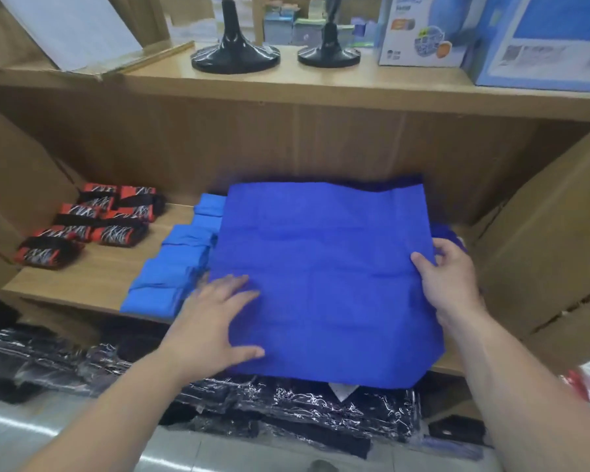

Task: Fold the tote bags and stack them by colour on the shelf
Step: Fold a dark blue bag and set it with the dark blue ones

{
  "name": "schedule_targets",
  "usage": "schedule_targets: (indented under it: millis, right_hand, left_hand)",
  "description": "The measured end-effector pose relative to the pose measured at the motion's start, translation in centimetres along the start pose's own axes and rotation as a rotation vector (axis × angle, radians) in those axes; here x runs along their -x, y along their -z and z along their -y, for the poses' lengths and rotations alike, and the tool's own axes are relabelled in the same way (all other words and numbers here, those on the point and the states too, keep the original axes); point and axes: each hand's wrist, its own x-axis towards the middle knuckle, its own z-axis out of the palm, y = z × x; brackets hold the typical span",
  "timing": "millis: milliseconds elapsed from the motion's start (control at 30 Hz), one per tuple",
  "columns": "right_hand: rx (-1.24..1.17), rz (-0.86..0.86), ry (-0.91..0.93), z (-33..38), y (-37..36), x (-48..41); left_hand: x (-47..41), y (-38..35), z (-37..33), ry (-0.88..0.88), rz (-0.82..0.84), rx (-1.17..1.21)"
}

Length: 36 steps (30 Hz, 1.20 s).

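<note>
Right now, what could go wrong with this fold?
1. The dark blue bag overhangs the front of the shelf; if the left hand, lying flat on it, lifts, it may slide off.
2. Its left edge covers the light blue stack; the right hand pulling its gripped edge could drag those folds askew.

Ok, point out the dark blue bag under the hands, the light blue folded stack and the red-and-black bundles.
dark blue bag (321,267): head view, middle of its flat panel.
light blue folded stack (171,270): head view, top of a near bag.
red-and-black bundles (115,233): head view, patterned face of one bundle.
</note>
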Motion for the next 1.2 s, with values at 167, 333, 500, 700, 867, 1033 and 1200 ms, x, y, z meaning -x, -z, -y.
schedule_targets:
  millis: [167, 333, 500, 700, 867, 1033, 1200]
  right_hand:
    - [0.327, -0.043, 0.228, -1.0, 1.4, 1.1]
    - [0.798, 0.192, 0.740, -2.5, 2.3, 4.0]
    - [0.963, 0.394, 0.601, -4.3, 2.3, 7.8]
    - [0.901, 0.278, 0.466, -3.1, 2.3, 11.4]
    - [0.766, 0.383, 0.306, -2.6, 2.3, 14.2]
    - [0.429, 0.499, 0.099, -2.2, 3.4, 16.4]
    - [0.558, 0.686, 0.049, -1.8, 4.0, 16.9]
  left_hand:
    - [-0.3, -3.7, 0.6, -0.022, 0.204, -0.099]
    - [-0.1, -5.2, 2.1, -0.113, 0.201, -0.154]
    - [0.1, -3.7, 3.4, -0.215, 0.244, -0.010]
    - [1.3, -1.5, 6.0, -0.297, 0.070, 0.240]
    - [2.8, 0.3, 6.2, -0.285, -0.040, 0.418]
    - [2.7, 0.3, 6.5, -0.140, -0.117, 0.574]
    - [1.7, -0.3, 6.8, -0.166, -0.049, 0.481]
